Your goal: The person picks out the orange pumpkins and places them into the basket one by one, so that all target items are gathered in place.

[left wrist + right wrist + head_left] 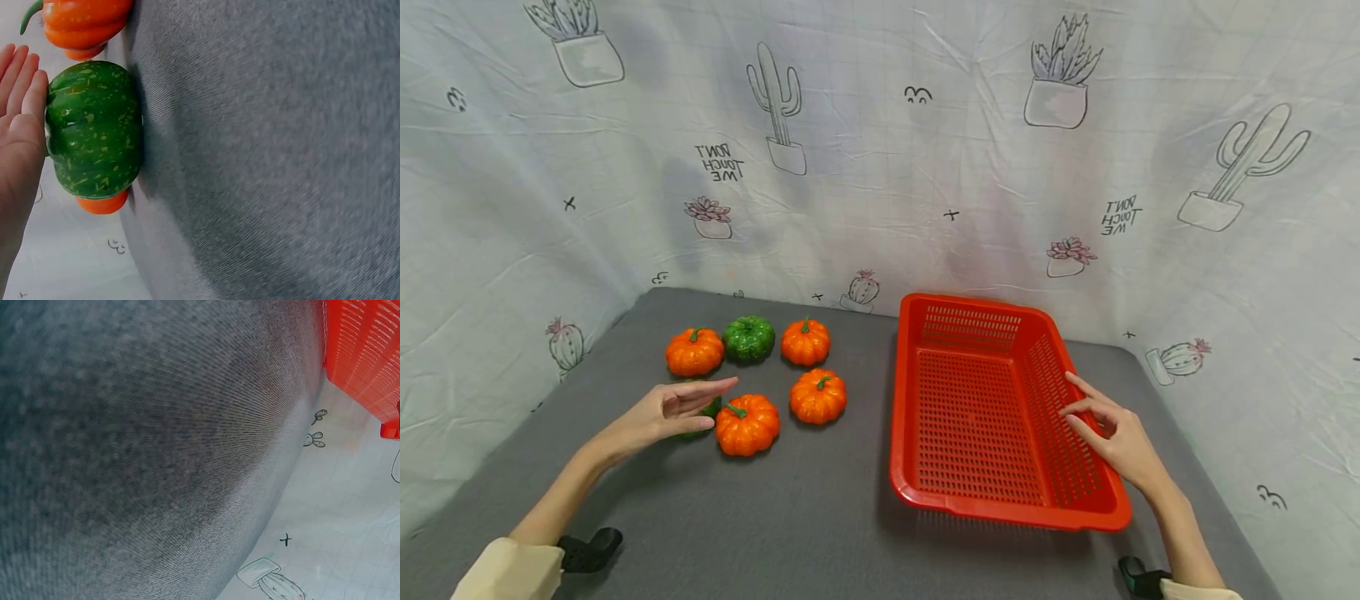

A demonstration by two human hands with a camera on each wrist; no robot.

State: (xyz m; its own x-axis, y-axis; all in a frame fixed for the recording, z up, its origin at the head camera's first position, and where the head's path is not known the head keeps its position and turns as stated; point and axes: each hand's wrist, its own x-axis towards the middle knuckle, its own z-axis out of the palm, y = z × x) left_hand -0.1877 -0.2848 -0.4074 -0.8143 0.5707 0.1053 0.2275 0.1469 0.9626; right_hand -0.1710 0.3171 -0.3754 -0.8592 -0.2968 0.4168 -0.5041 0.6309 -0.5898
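backdrop: white cactus-print cloth point(880, 167), creased | surface: grey felt table point(820, 517) | light: even

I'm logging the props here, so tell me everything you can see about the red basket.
The red basket is a rectangular plastic tray with a perforated mesh floor and walls, a smooth rolled rim and rounded corners. It sits upright and empty on the grey table, right of the pumpkins. The right hand rests fingers on its right rim. One corner shows in the right wrist view.

A grey cloth-covered tabletop point(820, 508) carries everything. Under and just beyond the left grip point(673, 412) lie four orange pumpkins point(747, 425) and two green pumpkins point(748, 338); a red perforated basket point(977, 492) sits beneath the right grip point(1112, 433).
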